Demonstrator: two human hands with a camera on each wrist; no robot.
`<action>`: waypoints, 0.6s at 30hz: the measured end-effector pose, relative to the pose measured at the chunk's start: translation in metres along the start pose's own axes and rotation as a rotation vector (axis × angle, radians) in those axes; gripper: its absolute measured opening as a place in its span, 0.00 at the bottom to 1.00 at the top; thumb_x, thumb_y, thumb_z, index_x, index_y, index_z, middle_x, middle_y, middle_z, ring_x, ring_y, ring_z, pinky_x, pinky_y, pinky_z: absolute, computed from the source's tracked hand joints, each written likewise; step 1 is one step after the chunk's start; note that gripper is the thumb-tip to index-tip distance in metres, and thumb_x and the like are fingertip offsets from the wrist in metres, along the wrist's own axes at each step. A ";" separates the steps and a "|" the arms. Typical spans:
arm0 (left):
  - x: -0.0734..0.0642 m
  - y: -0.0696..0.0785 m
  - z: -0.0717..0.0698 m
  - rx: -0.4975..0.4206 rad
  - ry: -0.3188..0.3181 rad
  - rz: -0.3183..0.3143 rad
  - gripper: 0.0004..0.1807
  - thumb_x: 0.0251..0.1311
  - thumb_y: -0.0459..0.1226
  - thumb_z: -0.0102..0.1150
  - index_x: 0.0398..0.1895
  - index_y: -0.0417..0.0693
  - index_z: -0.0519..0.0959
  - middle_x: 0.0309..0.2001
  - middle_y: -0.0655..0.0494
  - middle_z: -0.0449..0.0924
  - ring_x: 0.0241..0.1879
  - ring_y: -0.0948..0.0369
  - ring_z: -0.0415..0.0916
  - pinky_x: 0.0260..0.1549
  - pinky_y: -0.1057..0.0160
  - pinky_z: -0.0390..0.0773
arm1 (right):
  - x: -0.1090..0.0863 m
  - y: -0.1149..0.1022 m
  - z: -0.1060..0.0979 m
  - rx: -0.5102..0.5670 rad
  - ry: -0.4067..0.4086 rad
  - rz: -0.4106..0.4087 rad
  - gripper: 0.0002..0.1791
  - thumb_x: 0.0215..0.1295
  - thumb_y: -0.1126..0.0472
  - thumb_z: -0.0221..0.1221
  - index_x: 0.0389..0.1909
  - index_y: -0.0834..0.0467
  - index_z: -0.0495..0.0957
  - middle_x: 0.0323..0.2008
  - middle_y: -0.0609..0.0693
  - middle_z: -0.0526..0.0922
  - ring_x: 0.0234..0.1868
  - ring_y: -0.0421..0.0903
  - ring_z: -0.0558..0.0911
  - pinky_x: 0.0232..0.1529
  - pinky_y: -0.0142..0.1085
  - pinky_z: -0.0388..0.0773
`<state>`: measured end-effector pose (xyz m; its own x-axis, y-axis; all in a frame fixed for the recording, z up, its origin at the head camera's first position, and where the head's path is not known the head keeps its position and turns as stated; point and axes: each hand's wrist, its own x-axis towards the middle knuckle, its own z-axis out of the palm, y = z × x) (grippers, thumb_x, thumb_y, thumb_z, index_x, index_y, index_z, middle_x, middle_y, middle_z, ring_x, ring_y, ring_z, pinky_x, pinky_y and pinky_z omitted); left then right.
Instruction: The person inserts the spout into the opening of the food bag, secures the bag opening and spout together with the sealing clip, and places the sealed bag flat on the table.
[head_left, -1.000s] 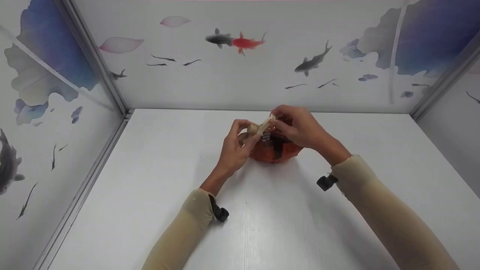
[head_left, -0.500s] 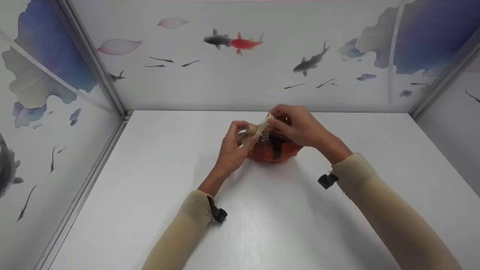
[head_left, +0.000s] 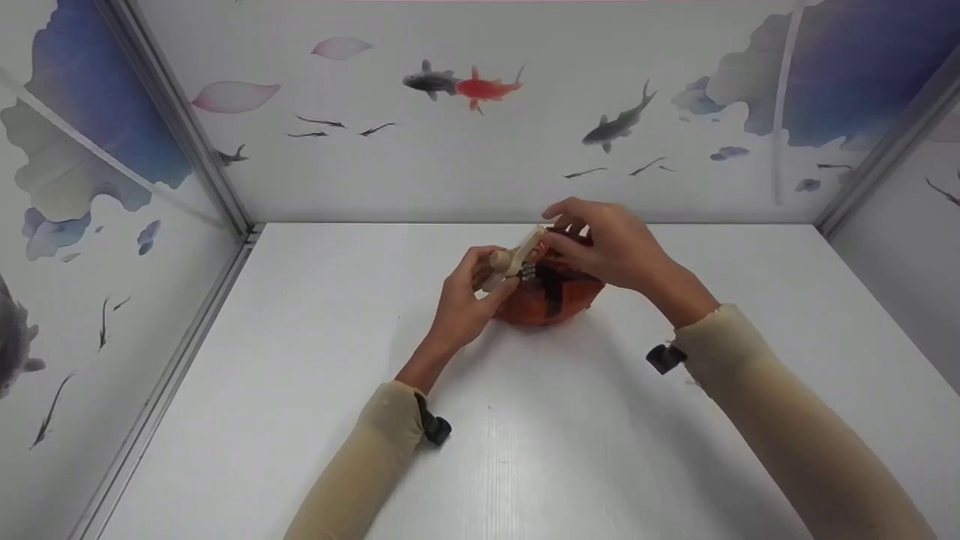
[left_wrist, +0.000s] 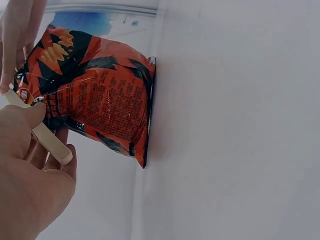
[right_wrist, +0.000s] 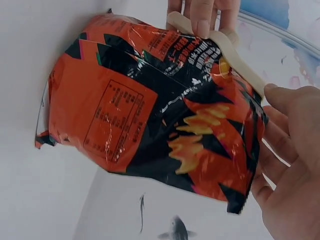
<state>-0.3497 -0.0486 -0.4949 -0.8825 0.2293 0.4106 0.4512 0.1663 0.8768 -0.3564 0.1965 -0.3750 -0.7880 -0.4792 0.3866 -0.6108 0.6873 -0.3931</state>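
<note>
An orange and black snack bag (head_left: 544, 304) stands on the white table in the head view, and printed text fills its side in the left wrist view. A beige bag clip (head_left: 526, 250) with a round knob lies across its top edge. My left hand (head_left: 461, 306) pinches the clip near the knob, thumb in front and fingers behind. At the clip's other end, the thumb of my right hand (head_left: 622, 244) touches the tip in the right wrist view. That hand's index finger is raised off the clip, while its other fingers curl behind the bag's upper corner.
The white table (head_left: 337, 315) ends at a back wall (head_left: 495, 165) printed with fish, just behind the bag. Side walls with metal corner rails (head_left: 184, 112) stand left and right. A small black camera (head_left: 436, 430) sits on each wrist.
My right hand has shifted slightly right and its index finger has lifted away from the clip's end. The left hand keeps its grip, and the bag has barely moved.
</note>
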 end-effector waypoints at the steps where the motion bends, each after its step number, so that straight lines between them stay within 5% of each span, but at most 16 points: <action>1: 0.000 0.000 0.000 0.001 0.000 -0.003 0.25 0.74 0.43 0.70 0.69 0.57 0.74 0.67 0.58 0.82 0.69 0.62 0.80 0.73 0.52 0.78 | -0.002 0.002 -0.002 -0.010 0.007 -0.001 0.19 0.78 0.49 0.66 0.63 0.52 0.82 0.44 0.49 0.92 0.44 0.46 0.91 0.47 0.47 0.89; 10: 0.000 0.001 0.002 0.013 -0.004 -0.025 0.24 0.75 0.46 0.68 0.70 0.56 0.74 0.67 0.57 0.82 0.71 0.60 0.80 0.74 0.51 0.76 | -0.027 0.027 -0.010 0.048 0.028 0.107 0.38 0.65 0.40 0.75 0.73 0.45 0.75 0.53 0.48 0.89 0.59 0.52 0.84 0.63 0.56 0.80; 18: 0.002 0.000 0.001 -0.012 0.004 -0.018 0.24 0.76 0.46 0.67 0.70 0.54 0.73 0.67 0.55 0.83 0.72 0.58 0.79 0.75 0.49 0.76 | -0.048 0.052 -0.001 0.107 0.024 0.177 0.49 0.60 0.46 0.80 0.79 0.45 0.65 0.59 0.52 0.88 0.62 0.55 0.84 0.66 0.60 0.81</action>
<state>-0.3516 -0.0474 -0.4943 -0.8908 0.2227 0.3961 0.4340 0.1591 0.8867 -0.3500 0.2558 -0.4128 -0.8824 -0.3419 0.3231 -0.4688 0.6973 -0.5423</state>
